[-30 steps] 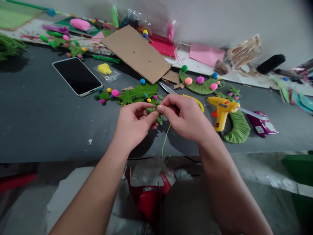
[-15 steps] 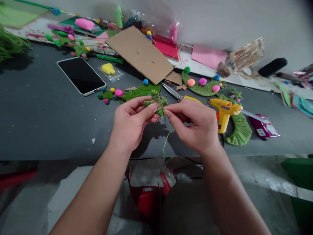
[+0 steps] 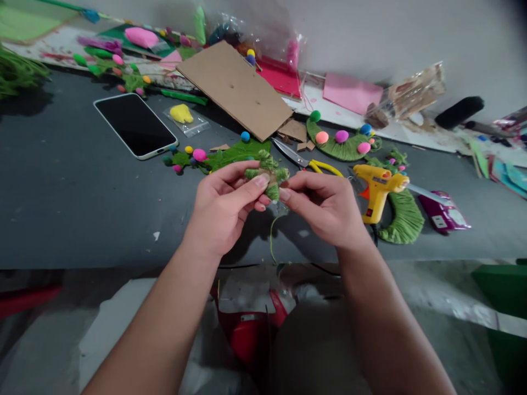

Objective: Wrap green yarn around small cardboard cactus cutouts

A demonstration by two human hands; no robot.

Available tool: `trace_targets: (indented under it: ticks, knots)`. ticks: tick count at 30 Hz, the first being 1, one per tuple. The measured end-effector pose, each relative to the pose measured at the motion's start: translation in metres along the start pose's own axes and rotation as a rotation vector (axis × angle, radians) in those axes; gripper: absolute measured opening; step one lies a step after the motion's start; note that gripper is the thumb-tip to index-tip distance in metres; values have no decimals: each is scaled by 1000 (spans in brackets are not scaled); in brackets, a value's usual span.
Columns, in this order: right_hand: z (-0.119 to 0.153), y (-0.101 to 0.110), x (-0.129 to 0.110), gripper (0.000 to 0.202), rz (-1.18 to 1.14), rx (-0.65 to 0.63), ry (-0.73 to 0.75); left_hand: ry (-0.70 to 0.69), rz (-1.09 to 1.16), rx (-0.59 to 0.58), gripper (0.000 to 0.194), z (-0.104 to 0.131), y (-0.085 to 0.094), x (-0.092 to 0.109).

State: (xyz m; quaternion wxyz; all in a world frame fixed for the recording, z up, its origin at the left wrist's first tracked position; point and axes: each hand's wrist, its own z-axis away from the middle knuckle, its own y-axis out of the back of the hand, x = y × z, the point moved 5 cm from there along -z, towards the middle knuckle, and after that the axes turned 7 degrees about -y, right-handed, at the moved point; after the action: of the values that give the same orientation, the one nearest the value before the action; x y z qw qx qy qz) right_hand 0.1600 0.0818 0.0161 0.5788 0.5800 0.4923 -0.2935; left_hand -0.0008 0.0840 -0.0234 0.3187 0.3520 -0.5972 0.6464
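Note:
My left hand pinches a small star-like cardboard piece wrapped in green yarn, thumb on its bare brown middle. At its right edge, the thumb and forefinger of my right hand are closed together on green yarn, whose loose end curves down towards the table edge. Just behind the hands lie a green leafy piece with pompoms beside it and scissors with yellow handles. A yellow glue gun stands right of my right hand.
A green yarn-wrapped crescent and a purple packet lie at the right. Farther back are a pompom-covered crescent and a cardboard sheet. A phone lies at the left, near a bag of yellow clay. Green yarn sits far left.
The wrapped star has turned slightly in my left hand. My right fingers have shifted a little down along its right side, and the hanging yarn end has swung left.

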Motion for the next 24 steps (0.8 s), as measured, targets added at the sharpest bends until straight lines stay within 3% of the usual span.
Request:
trace_targets:
  ticks: [5, 10, 15, 24]
  knots:
    - [-7, 3, 14, 24, -158, -160, -93, -2, -6, -42, 20, 0, 0, 0]
    - [-11, 4, 27, 27, -198, -232, -139, 80, -5, -179, 20, 6, -4, -3]
    - [-19, 13, 28, 31, -26, -182, -90, 114, -53, -239, 20, 10, -5, -3]
    - [-15, 25, -12, 17, 390, 63, 94, 53, -223, -222, 22, 12, -11, -8]
